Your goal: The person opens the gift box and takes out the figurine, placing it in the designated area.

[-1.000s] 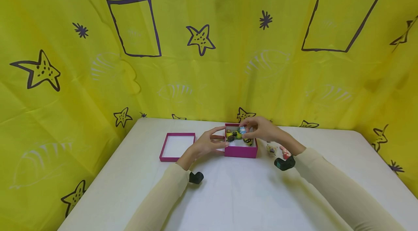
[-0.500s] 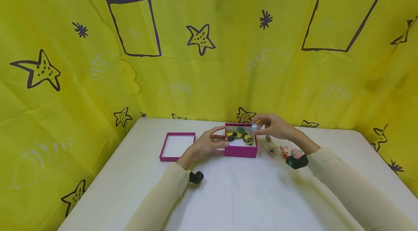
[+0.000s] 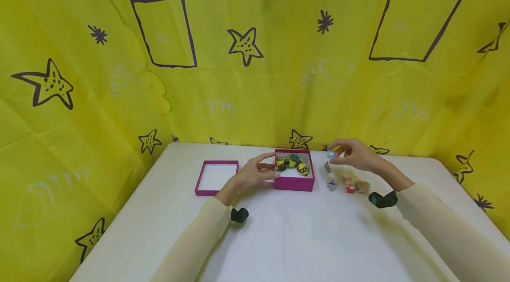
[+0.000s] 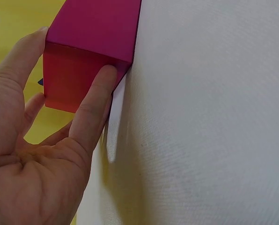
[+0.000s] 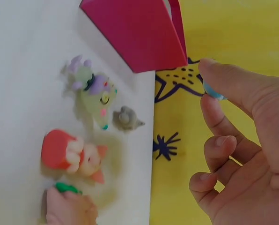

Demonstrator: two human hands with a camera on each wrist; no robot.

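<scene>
Head camera: my farthest view, facing forward and down over the white table (image 3: 279,237) to the yellow curtain (image 3: 271,96). Left wrist: my close-up, turned sideways, on the pink box (image 4: 92,28). Right wrist: close, sideways, at the figurines (image 5: 60,152); all three share the box.

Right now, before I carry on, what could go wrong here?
The right hand holds the blue toy in a pinch, so it could slip. The small grey toy lies nearby on the table and might get knocked if the hand comes down there. The left hand touches the pink box; a push could jostle the toys inside.
</scene>
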